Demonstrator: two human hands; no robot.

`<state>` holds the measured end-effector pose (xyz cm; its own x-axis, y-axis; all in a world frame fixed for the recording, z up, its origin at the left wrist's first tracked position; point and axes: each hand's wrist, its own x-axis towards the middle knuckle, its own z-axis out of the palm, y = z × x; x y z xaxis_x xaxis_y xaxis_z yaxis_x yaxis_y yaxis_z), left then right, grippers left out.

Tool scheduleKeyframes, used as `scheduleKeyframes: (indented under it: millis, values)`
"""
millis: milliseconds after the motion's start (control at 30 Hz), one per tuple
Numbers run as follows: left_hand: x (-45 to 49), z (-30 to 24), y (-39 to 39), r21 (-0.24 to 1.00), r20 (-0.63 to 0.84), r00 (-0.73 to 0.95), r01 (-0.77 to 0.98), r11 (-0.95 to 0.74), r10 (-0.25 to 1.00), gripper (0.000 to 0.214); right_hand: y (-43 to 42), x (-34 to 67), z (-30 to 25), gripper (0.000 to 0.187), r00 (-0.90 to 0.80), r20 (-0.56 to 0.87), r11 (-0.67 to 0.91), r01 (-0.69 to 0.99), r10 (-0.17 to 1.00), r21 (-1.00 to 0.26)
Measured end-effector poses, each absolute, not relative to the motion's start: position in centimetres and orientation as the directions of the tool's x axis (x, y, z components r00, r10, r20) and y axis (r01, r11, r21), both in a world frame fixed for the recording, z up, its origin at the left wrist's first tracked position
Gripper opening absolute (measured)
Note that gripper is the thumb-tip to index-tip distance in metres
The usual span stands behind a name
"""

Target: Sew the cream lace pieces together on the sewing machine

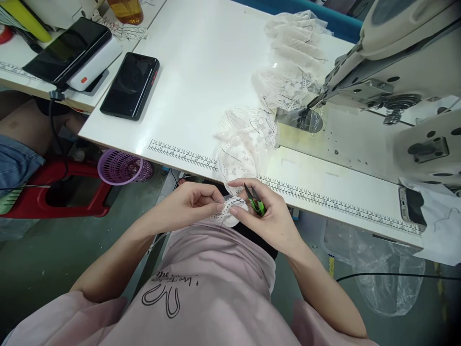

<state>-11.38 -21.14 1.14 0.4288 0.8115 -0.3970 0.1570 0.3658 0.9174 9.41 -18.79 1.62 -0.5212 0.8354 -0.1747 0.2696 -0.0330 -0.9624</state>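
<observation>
A long strip of white lace trim runs from the sewing machine's needle area down over the table's front edge into my lap. My left hand is closed, pinching the lace end between thumb and fingers. My right hand is closed too, with small green-handled thread snips in it; its thumb and forefinger also touch the lace. Both hands meet just below the table edge, above my pink shirt.
A white sewing machine stands at the right on the white table, which has a printed ruler along its front. A black phone lies at left, another phone at right. A purple basket and red stool stand on the floor.
</observation>
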Motion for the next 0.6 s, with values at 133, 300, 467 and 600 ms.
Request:
scheduleKeyframes:
  millis: [133, 300, 467, 600]
  values:
    - [-11.28, 1.12, -21.04, 0.921, -0.389, 0.422, 0.161, 0.354, 0.819, 0.019, -18.74, 9.39, 1.60, 0.032, -0.529, -0.174, -0.033, 0.264, 0.830, -0.964]
    - [-11.31, 1.13, -21.11, 0.924, -0.381, 0.434, 0.144, 0.354, 0.817, 0.020, -18.75, 9.50, 1.46, 0.033, -0.538, -0.170, -0.027, 0.263, 0.826, -0.964]
    - [-11.42, 1.19, -21.13, 0.922, -0.385, 0.448, 0.141, 0.362, 0.807, 0.021, -18.73, 9.57, 1.41, 0.033, -0.528, -0.176, -0.033, 0.269, 0.831, -0.963]
    - [-11.44, 1.20, -21.08, 0.918, -0.396, 0.436, 0.152, 0.367, 0.808, 0.022, -18.72, 9.47, 1.52, 0.033, -0.519, -0.183, -0.045, 0.267, 0.835, -0.963]
